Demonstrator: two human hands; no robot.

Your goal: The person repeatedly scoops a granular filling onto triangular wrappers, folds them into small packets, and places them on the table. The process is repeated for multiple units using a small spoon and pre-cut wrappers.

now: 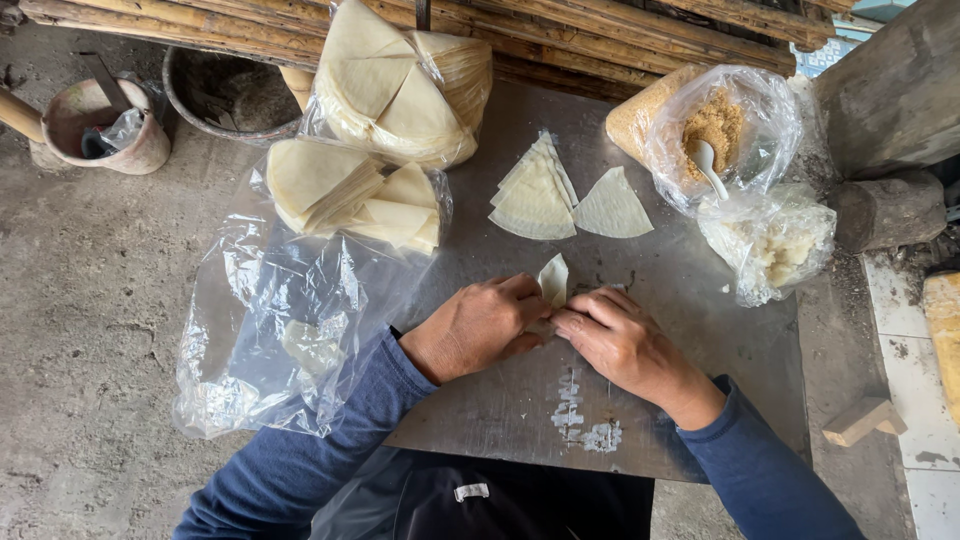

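Grey sheet metal point(640, 330) serves as your work board, laid on a rough concrete floor with bamboo poles point(560, 30) stacked along the far edge. Your left hand point(478, 325) and right hand point(618, 340) meet at the board's middle over one pale wrapper piece point(554, 280), its pointed tip standing up between your fingertips; both hands are closed on it in a pinch, thumbs and forefingers pressing the lower part against the metal, though whether any filling sits inside is hidden by your fingers. By the look of it you are in the folding or rolling step, with the wrapper partly turned over. The next move would call for an even press along the fold and a light touch, since the sheet looks thin and easily torn. Both wrists lie low, forearms in blue sleeves point(300, 460) angling inward from either side, knuckles up, fingers curled toward each other and nearly touching. Just beyond your hands lie a small fan of cut wrapper triangles point(535, 195) and a single triangle point(612, 205) beside it. To the right stand a clear bag of brown crumbly filling point(715, 125) with a white spoon point(708, 165) in it, and a bag of white shredded filling point(775, 245). To the left sit bags of stacked wrappers point(350, 190).
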